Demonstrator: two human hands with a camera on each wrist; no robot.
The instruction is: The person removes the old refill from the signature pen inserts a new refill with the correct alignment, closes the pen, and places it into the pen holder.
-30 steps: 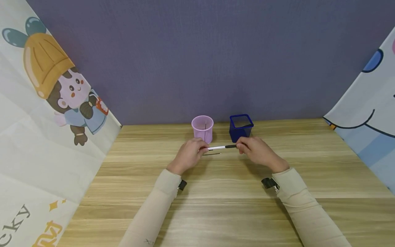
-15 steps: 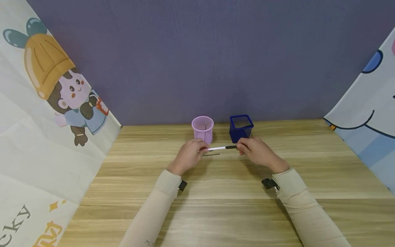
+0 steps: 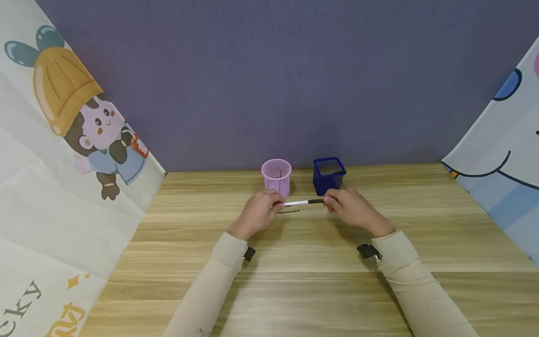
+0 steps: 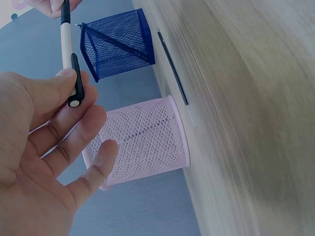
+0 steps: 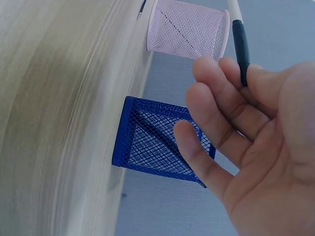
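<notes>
A pen [image 3: 296, 203] with a white barrel and a black end section is held level above the table by both hands. My left hand [image 3: 258, 211] pinches its clip end between thumb and forefinger, the other fingers spread apart in the left wrist view. At the black end, my right hand [image 3: 353, 210] pinches the tip, which the fingertips hide. Below the pen, a thin dark pen refill [image 4: 172, 66] with a clear end lies on the wood. Behind the left hand stands a round pink mesh pen cup [image 4: 142, 142].
A square blue mesh pen cup [image 5: 162, 142] stands behind the right hand, with a dark stick-like thing slanting inside. The wooden table [image 3: 303, 290] meets a grey-blue wall panel [image 3: 269, 84] at the back. Printed sheets [image 3: 50, 187] hang at the sides.
</notes>
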